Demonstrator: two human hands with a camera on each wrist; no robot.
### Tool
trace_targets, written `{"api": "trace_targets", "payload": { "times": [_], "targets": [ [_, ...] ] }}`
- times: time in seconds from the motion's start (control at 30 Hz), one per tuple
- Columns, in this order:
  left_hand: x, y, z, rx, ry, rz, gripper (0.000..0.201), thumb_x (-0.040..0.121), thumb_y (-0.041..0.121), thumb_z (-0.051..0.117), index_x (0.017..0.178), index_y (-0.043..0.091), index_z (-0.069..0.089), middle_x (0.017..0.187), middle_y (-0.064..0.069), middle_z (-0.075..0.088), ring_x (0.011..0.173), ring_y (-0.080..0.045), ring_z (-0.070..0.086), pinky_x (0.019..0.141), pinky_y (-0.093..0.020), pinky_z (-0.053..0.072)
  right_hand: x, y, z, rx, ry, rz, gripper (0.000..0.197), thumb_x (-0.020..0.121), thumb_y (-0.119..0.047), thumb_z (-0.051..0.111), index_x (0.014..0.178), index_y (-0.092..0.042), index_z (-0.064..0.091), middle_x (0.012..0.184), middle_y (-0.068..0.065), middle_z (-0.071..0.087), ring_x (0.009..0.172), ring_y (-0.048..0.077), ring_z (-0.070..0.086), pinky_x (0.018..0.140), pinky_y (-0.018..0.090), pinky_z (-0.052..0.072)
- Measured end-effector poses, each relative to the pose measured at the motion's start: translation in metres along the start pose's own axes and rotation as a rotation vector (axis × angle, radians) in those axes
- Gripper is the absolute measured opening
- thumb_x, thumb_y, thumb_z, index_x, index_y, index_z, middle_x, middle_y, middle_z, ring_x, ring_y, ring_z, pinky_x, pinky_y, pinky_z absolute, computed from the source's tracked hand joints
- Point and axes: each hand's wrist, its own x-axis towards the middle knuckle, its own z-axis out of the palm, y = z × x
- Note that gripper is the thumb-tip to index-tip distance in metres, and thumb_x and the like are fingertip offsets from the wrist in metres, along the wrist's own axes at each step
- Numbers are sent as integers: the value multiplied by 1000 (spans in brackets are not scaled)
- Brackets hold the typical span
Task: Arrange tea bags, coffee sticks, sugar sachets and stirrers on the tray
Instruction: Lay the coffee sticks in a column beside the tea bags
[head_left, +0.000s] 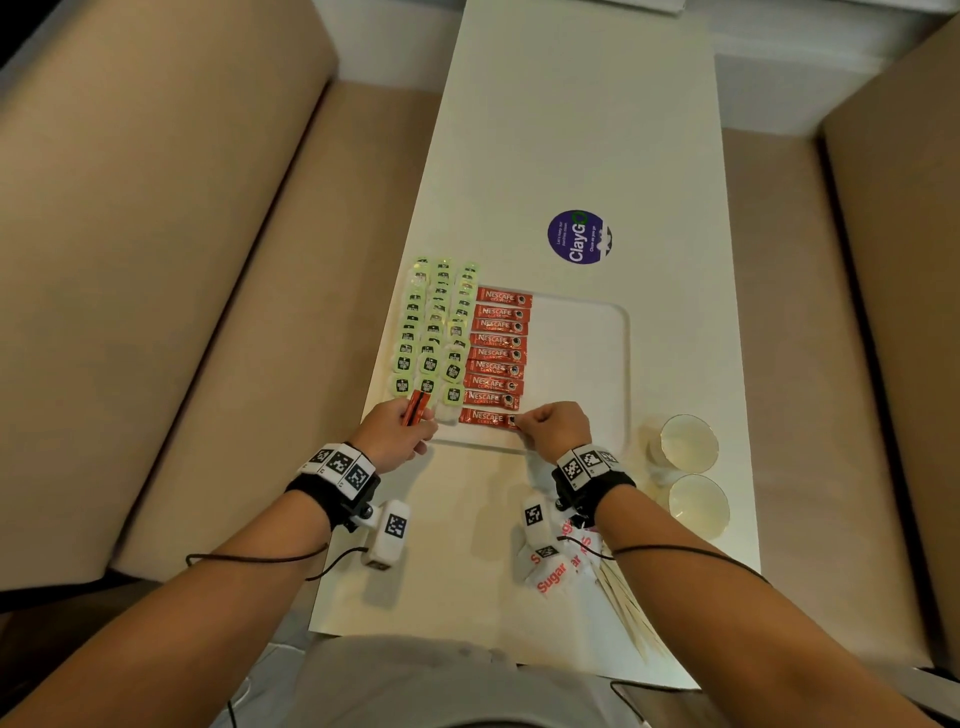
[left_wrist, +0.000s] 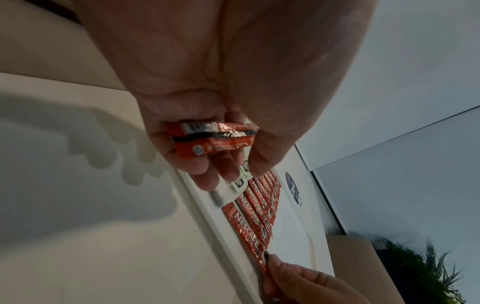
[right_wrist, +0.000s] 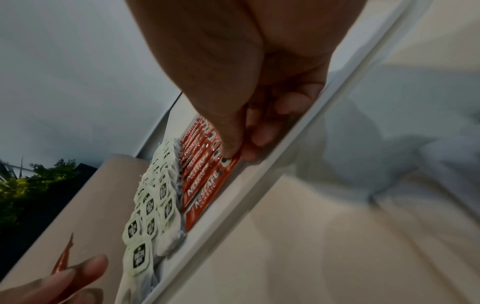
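- Your right hand pinches the right end of the nearest Nescafé coffee stick, which lies flat on the white tray at the bottom of the red column, just inside the tray's near rim.
- That stick's long axis runs left to right across the head view, parallel to the sticks above it; judging by this, the coming move is squaring it up and letting go.
- Your left hand is curled round the spare coffee sticks, low and left of the tray's near corner. They point up and away from you, so each one must turn crosswise before it is laid.
- Your right hand is the nearer one to the column; your left is nearer the tea bags.
- Count: nine coffee sticks laid in one column; at least two in your left hand, exact number unclear.
- Tea bags sit in three overlapping columns in the tray's left part; too overlapped to count.
- Sugar sachets and wooden stirrers lie on the worktop below your right wrist, not yet on the tray; numbers unclear.
- Two cups stand right of the tray.
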Motion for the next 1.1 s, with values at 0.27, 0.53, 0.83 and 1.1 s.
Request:
{"api": "trace_targets", "payload": {
  "times": [0.27, 0.53, 0.83, 1.1],
  "targets": [
    [-4, 2, 4, 5, -12, 2, 12, 92, 12, 65, 102, 8, 62, 86, -9, 66, 69, -20, 65, 61, -30, 48, 1, -1, 1, 3, 27, 9, 36, 90, -34, 72, 61, -13, 75, 59, -1, 71, 54, 10, 63, 63, 26, 52],
    [-7, 5, 9, 37, -55, 15, 11, 92, 14, 65, 102, 11, 62, 84, -7, 67, 71, -19, 66, 61, -29, 49, 0, -1, 2, -4, 48, 0, 39, 90, -37, 72, 60, -14, 74, 58, -1, 71, 57, 12, 65, 67, 28, 55],
    [-8, 7, 11, 34, -114, -5, 16, 94, 3, 61, 107, 11, 64, 82, -10, 65, 69, -19, 64, 59, -26, 48, 0, 0, 1, 14, 32, -26, 38, 91, -37, 73, 60, -14, 74, 59, 0, 71, 58, 14, 66, 72, 33, 58],
    [-10, 12, 15, -19, -211, 9, 16, 100, 0, 54, 110, 4, 65, 93, -12, 72, 74, -19, 66, 72, -32, 52, -16, -14, -13, -21, 79, -140, 54, 98, -45, 61, 53, -15, 56, 49, -1, 51, 45, 13, 42, 53, 25, 40]
  ]
}}
